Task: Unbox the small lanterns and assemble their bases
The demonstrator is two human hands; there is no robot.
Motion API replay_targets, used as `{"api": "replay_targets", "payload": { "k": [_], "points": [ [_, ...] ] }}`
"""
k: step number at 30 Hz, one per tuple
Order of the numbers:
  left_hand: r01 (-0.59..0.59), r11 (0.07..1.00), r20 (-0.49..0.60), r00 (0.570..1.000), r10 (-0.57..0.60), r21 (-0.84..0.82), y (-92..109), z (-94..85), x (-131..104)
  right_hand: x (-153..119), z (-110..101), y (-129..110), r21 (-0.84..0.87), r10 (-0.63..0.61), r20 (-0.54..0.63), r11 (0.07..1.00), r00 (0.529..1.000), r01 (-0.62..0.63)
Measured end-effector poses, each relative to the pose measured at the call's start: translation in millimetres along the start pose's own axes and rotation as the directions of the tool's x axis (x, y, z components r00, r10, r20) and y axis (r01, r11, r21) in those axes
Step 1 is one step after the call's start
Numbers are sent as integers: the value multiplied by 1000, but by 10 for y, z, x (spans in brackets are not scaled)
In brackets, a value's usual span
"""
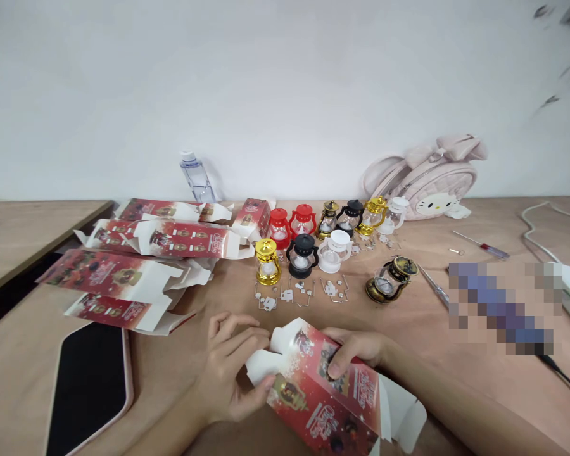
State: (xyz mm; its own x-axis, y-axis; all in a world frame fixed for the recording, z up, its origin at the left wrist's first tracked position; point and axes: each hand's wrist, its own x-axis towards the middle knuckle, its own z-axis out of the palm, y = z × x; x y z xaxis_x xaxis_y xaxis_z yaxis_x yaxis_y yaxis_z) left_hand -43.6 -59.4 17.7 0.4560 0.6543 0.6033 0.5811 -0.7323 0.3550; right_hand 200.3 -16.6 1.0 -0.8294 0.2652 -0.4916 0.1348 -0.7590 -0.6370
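Observation:
My right hand [354, 351] grips a red printed cardboard box [308, 392] with its thumb across a side panel. White flaps stand out at both ends of the box. At its upper left end is my left hand [237, 364], the thumb on the printed face and the other fingers curled near the white flaps. Beyond my hands stand several small toy lanterns, among them a gold one [267, 261], a black one [303, 255] and a white one [335, 251]. A bronze lantern [390, 278] leans, tilted, to the right. Small metal parts [287, 294] lie before the rows.
Flattened red boxes [137, 269] pile up at the left, above a phone [92, 380]. Against the wall are a clear bottle [197, 177] and a pink bag [437, 183]. A screwdriver [489, 249], tweezers [434, 285] and a white cable [529, 231] lie at the right.

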Motion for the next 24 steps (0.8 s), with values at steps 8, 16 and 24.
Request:
{"api": "replay_targets", "payload": {
  "k": [8,16,24],
  "points": [
    [229,954,179,964,-195,-192,-156,43,21,33,27,-2,-8,-99,-76,995,992,99],
    [638,541,425,770,-476,-549,-76,2,140,58,6,33,-21,-182,-157,983,971,181],
    [845,273,642,528,-556,-459,151,-116,340,51,76,1,-8,-179,-28,984,983,179]
  ]
}}
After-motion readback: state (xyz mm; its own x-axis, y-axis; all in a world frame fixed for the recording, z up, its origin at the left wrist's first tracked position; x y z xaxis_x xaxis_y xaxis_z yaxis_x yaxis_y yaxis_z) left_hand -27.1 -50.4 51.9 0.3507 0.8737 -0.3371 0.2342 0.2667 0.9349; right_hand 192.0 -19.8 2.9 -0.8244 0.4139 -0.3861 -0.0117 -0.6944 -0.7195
